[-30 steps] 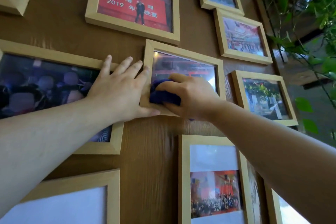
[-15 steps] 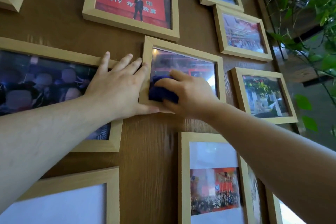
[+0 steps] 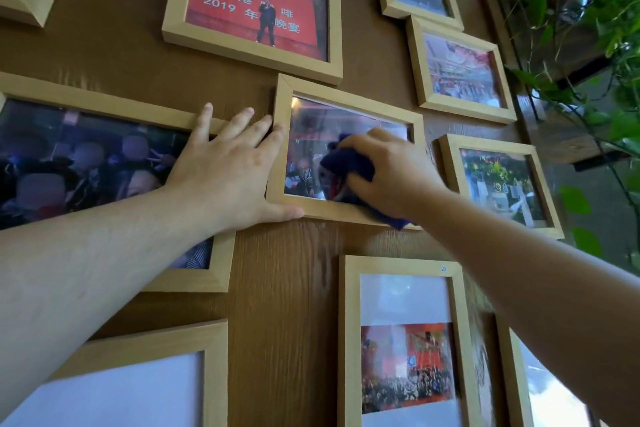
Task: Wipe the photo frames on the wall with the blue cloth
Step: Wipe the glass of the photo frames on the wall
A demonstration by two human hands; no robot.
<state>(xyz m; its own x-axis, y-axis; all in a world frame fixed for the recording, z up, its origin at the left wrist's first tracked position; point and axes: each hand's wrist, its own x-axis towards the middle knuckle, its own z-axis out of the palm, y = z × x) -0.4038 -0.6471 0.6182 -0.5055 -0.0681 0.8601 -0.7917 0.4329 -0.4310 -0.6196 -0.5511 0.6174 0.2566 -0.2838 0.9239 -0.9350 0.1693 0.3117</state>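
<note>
Company or café interior: wood-panel wall crowded with framed event photos, red 2019 banquet photo, trailing plants at right.

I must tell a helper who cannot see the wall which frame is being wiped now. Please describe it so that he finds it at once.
Start from the big red photo marked 2019, high on the wood wall. The frame being wiped hangs just below its right end. It alone has hands on it: the left hand braces its left edge, and the right hand presses the blue cloth on its glass.
</note>
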